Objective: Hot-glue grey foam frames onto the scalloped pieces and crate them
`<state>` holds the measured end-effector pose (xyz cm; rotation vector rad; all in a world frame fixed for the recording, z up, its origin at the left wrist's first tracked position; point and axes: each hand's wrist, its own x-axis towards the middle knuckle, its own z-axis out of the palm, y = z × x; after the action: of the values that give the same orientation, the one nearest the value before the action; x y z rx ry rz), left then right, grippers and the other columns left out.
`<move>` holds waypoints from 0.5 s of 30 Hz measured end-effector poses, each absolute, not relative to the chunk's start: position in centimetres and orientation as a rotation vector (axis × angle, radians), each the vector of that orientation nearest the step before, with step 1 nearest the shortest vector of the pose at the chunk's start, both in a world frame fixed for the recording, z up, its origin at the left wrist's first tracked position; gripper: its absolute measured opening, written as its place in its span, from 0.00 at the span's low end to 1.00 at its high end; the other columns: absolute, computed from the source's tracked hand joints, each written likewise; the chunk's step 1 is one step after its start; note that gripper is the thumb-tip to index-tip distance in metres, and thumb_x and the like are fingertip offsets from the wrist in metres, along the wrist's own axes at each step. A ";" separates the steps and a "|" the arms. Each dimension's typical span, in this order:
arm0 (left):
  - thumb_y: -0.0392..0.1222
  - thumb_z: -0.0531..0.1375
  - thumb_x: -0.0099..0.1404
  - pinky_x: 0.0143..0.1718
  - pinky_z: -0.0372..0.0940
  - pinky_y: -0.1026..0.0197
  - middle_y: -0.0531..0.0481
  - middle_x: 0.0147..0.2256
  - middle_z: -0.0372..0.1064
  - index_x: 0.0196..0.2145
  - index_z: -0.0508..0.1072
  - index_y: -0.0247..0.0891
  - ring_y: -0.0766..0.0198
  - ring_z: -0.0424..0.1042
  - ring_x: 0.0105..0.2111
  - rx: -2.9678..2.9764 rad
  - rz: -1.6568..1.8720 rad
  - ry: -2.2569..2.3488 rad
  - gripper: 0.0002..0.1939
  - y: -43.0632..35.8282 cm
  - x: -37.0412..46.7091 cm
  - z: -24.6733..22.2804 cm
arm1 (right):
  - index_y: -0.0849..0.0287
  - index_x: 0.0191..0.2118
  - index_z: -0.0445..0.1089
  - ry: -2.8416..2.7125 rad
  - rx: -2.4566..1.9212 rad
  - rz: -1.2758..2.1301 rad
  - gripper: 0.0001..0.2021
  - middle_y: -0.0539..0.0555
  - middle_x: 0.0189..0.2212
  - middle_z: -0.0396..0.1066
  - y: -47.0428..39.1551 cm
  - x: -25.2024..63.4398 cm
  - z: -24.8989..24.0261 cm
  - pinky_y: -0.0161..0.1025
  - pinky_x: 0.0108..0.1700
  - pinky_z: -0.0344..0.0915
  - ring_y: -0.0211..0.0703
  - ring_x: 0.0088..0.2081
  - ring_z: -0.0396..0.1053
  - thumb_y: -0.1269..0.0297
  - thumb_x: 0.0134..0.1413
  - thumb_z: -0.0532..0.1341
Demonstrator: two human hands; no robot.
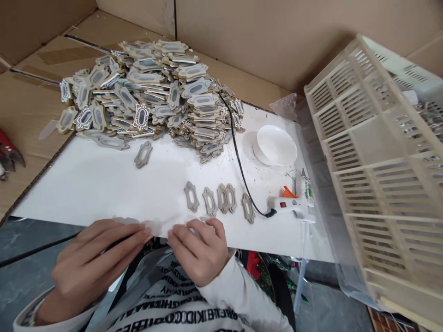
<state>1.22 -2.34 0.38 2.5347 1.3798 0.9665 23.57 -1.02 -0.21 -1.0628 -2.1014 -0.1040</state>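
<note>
At the table's near edge my left hand [100, 260] is closed, its fingers pressed together around thin translucent plastic pieces [154, 228] that stick out past the fingertips. My right hand [200, 251] is close beside it, fingers curled at the edge; what lies under them is mostly hidden. Just beyond the right hand, several grey frame-shaped plates [209, 202] lie in a loose row, each with a long opening. Another such plate [143, 154] lies alone nearer the pile.
A large pile of ornate frames [145, 92] covers the back of the white table [86, 184]. At right are a white bowl [276, 145], a glue gun [290, 207] with its black cable [236, 147], and a slatted plastic crate [380, 184]. Red-handled cutters [10, 150] lie far left.
</note>
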 end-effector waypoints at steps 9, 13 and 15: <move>0.26 0.67 0.62 0.35 0.69 0.59 0.46 0.34 0.79 0.40 0.77 0.34 0.62 0.76 0.31 2.756 1.124 1.373 0.10 0.2 3.7 0.8 | 0.56 0.36 0.77 -1.891 -1.241 -0.148 0.05 0.48 0.32 0.80 -0.1 23.1 -0.3 0.41 0.38 0.62 0.39 0.34 0.70 0.74 0.59 0.68; 0.24 0.69 0.58 0.34 0.68 0.59 0.45 0.35 0.79 0.42 0.77 0.33 0.62 0.75 0.31 2.728 1.201 1.380 0.14 0.5 4.8 1.5 | 0.57 0.38 0.76 -1.683 -1.193 -0.066 0.06 0.52 0.31 0.80 0.0 24.4 0.3 0.39 0.34 0.66 0.40 0.31 0.73 0.76 0.60 0.66; 0.23 0.69 0.57 0.33 0.68 0.58 0.43 0.37 0.79 0.43 0.77 0.33 0.62 0.75 0.31 2.697 1.213 1.372 0.17 0.7 5.7 2.1 | 0.58 0.40 0.76 -1.649 -1.181 -0.032 0.06 0.53 0.31 0.80 0.2 25.7 0.6 0.39 0.34 0.66 0.39 0.31 0.75 0.75 0.61 0.65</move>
<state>5.67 0.68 2.06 2.6968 1.3721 1.2129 25.70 0.21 0.56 -1.1811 -1.6492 -0.0323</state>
